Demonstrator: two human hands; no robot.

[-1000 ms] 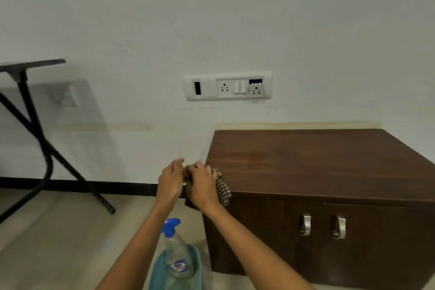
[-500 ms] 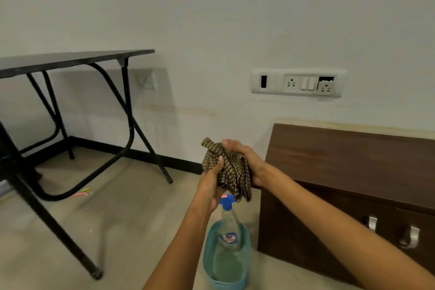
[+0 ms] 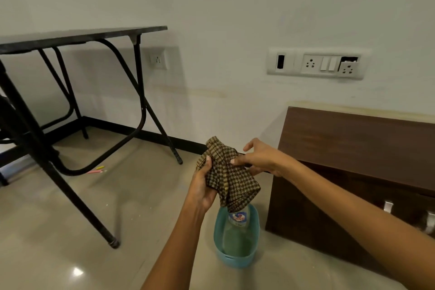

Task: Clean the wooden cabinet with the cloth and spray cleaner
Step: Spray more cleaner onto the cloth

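Floor (image 3: pixel 122 214): glossy beige tile.
Tub (image 3: pixel 236 259): teal, on the floor just beside the wooden cabinet (image 3: pixel 353 148); holds a spray bottle (image 3: pixel 237 219).
Cabinet: stands on the floor against the wall.
Table (image 3: pixel 82 33): black legs on the floor, left.
Loose items: pink and yellow sticks (image 3: pixel 97 170) under the table.

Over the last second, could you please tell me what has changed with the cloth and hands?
The cloth came off the cabinet corner and now hangs beside it, above the spray bottle. The left hand now grips it from below; the right hand has loosened its fingers and only pinches one side. The spray bottle stayed in the blue tub on the floor.
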